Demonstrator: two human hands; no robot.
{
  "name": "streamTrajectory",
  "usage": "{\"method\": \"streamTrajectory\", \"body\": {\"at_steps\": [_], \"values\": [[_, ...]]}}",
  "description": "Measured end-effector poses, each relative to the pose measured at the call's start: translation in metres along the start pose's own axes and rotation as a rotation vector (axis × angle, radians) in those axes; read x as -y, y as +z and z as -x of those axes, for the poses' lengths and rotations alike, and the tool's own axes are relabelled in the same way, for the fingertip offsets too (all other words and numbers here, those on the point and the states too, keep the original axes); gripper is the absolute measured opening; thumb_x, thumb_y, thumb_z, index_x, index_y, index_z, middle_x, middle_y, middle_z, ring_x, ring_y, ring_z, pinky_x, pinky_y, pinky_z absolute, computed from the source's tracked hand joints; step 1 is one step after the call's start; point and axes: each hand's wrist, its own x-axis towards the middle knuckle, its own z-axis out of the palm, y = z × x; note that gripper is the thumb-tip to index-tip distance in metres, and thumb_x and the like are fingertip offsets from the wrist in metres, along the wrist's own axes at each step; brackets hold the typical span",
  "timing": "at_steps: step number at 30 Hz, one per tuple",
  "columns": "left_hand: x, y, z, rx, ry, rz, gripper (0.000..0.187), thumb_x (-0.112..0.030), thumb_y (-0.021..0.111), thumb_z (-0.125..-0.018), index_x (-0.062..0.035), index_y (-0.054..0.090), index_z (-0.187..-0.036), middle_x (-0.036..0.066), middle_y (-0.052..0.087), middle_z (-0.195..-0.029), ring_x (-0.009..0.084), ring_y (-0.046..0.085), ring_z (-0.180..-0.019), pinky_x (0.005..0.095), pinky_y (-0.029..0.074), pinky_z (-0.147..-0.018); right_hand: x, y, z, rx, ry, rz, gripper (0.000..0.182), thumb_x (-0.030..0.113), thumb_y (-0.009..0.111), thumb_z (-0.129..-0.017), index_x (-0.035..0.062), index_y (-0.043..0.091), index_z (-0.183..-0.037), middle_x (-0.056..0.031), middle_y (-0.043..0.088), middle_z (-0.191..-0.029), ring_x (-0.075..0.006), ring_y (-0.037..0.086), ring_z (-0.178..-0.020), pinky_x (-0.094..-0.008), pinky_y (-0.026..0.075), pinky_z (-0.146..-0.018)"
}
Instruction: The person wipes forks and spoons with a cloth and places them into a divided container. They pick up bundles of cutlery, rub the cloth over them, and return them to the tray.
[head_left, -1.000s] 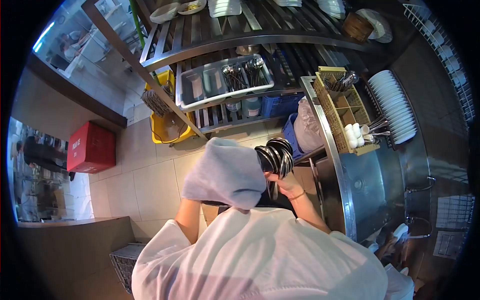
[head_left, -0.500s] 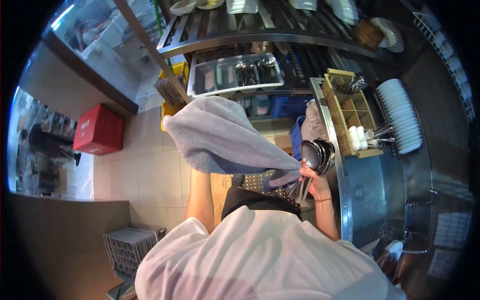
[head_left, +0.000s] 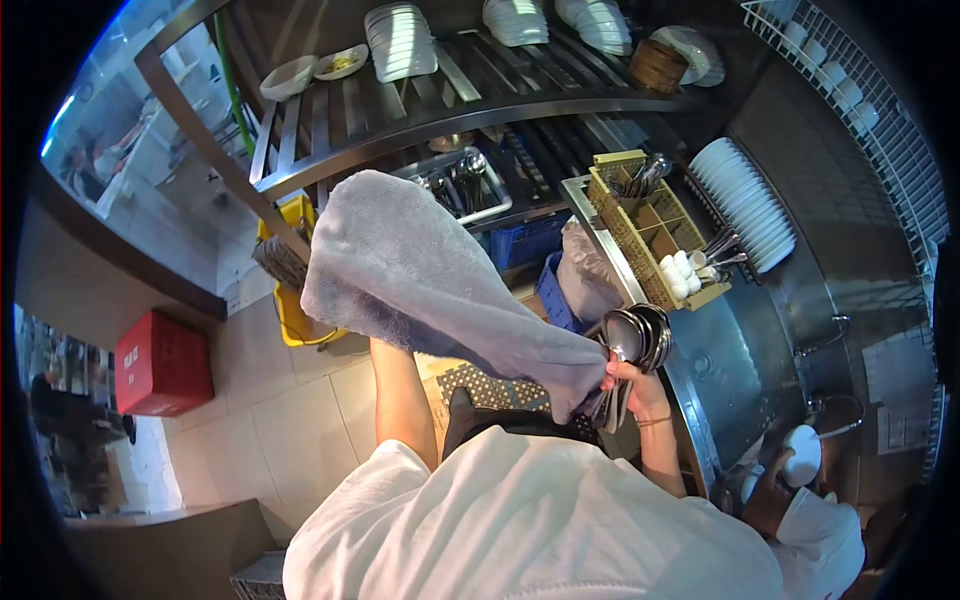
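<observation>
My right hand [head_left: 640, 392] is closed round the handles of several metal ladles [head_left: 638, 335], whose round bowls point up and away from me. A corner of a grey cloth [head_left: 430, 270] is pinched in with the handles. The cloth stretches up to the left and hides my left hand; only the left forearm [head_left: 403, 395] shows below it.
A metal sink [head_left: 735, 350] lies to the right, with a yellow cutlery basket [head_left: 648, 225] and a rack of white plates [head_left: 742, 205] behind it. Slatted shelves [head_left: 440, 130] stand ahead. A co-worker [head_left: 820, 535] holds a white dish at lower right. A red box [head_left: 163, 363] sits left.
The view has turned, so the shelves and sink sit further left. The cloth hangs wider and covers more of the tray on the lower shelf. The co-worker at lower right shows more fully.
</observation>
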Motion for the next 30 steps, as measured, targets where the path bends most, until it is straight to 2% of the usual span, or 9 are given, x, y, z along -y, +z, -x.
{"method": "streamTrajectory", "body": {"at_steps": [3, 8, 10, 12, 15, 18, 23, 28, 30], "values": [[0.014, 0.004, -0.013, 0.074, -0.096, 0.02, 0.036, -0.024, 0.047, -0.087, -0.0014, 0.05, -0.115, 0.011, 0.056, -0.112, 0.0211, 0.055, -0.1, 0.0316, 0.047, -0.081, 0.012, 0.03, 0.003, 0.126, -0.08, -0.067, 0.028, 0.002, 0.064, -0.069, 0.0033, 0.056, -0.095, -0.0084, 0.06, -0.098, -0.0104, 0.049, -0.058, -0.0248, 0.043, -0.052], [0.095, 0.018, 0.028, 0.302, -0.474, -0.009, 0.036, -0.023, 0.047, -0.087, -0.0013, 0.05, -0.115, 0.011, 0.056, -0.112, 0.0209, 0.055, -0.1, 0.0312, 0.047, -0.081, 0.025, 0.074, -0.015, 0.503, -0.074, -0.259, 0.025, 0.018, 0.067, -0.072, 0.0072, 0.049, -0.084, -0.0037, 0.052, -0.08, -0.0091, 0.041, -0.052, -0.0285, 0.036, -0.059], [0.128, 0.026, 0.057, 0.44, -0.638, -0.017, 0.036, -0.023, 0.047, -0.087, -0.0013, 0.05, -0.115, 0.011, 0.056, -0.112, 0.0208, 0.055, -0.1, 0.031, 0.047, -0.081, 0.034, 0.099, -0.024, 0.591, -0.097, -0.358, 0.025, 0.019, 0.068, -0.072, 0.0089, 0.047, -0.08, -0.0007, 0.044, -0.072, -0.0101, 0.043, -0.056, -0.0304, 0.04, -0.063], [0.143, 0.031, 0.076, 0.587, -0.738, -0.012, 0.036, -0.023, 0.047, -0.087, -0.0013, 0.05, -0.115, 0.011, 0.056, -0.112, 0.0207, 0.055, -0.1, 0.0308, 0.047, -0.081, 0.048, 0.119, -0.034, 0.588, -0.098, -0.273, 0.024, 0.018, 0.068, -0.073, 0.0069, 0.048, -0.081, -0.0032, 0.05, -0.077, -0.0137, 0.052, -0.068, -0.0341, 0.044, -0.078], [0.134, 0.025, 0.085, 0.715, -0.704, -0.335, 0.036, -0.022, 0.049, -0.086, -0.0013, 0.05, -0.115, 0.01, 0.056, -0.11, 0.0196, 0.055, -0.099, 0.0299, 0.047, -0.08, 0.059, 0.125, -0.049, 0.78, -0.001, -0.222, 0.036, 0.02, 0.062, -0.077, -0.0042, 0.053, -0.102, -0.0162, 0.052, -0.116, -0.0258, 0.049, -0.112, -0.0366, 0.033, -0.102], [0.116, 0.015, 0.092, 0.701, -0.543, -0.877, 0.037, -0.021, 0.053, -0.083, -0.0014, 0.051, -0.114, 0.007, 0.057, -0.107, 0.0176, 0.055, -0.097, 0.0287, 0.046, -0.078, 0.057, 0.13, -0.055, 0.85, -0.099, -0.086, 0.043, 0.018, 0.064, -0.073, -0.0062, 0.054, -0.107, -0.019, 0.047, -0.124, -0.0255, 0.045, -0.117, -0.0357, 0.032, -0.102], [0.129, 0.016, 0.088, 0.775, -0.6, -0.796, 0.037, -0.019, 0.056, -0.08, -0.0009, 0.052, -0.112, 0.007, 0.059, -0.104, 0.0172, 0.056, -0.093, 0.0294, 0.047, -0.077, 0.071, 0.145, -0.042, 0.795, -0.135, 0.123, 0.063, 0.019, 0.073, -0.06, -0.0047, 0.052, -0.114, -0.0193, 0.05, -0.123, -0.0269, 0.047, -0.115, -0.0351, 0.031, -0.101], [0.132, 0.026, 0.095, 0.9, -0.674, -0.758, 0.037, -0.018, 0.059, -0.078, -0.0005, 0.053, -0.111, 0.007, 0.06, -0.1, 0.0169, 0.058, -0.09, 0.03, 0.047, -0.076, 0.067, 0.138, -0.05, 0.874, -0.141, 0.2, 0.06, 0.01, 0.068, -0.067, 0.0034, 0.044, -0.122, -0.0171, 0.051, -0.122, -0.0196, 0.051, -0.108, -0.0301, 0.038, -0.094], [0.129, 0.03, 0.095, 0.92, -0.672, -0.76, 0.038, -0.017, 0.06, -0.077, -0.0003, 0.053, -0.11, 0.007, 0.06, -0.099, 0.0167, 0.058, -0.088, 0.0303, 0.047, -0.076, 0.065, 0.134, -0.048, 0.837, 0.03, 0.094, 0.061, 0.012, 0.068, -0.07, 0.0024, 0.042, -0.124, -0.0162, 0.049, -0.125, -0.0203, 0.051, -0.109, -0.0306, 0.038, -0.095]]}}
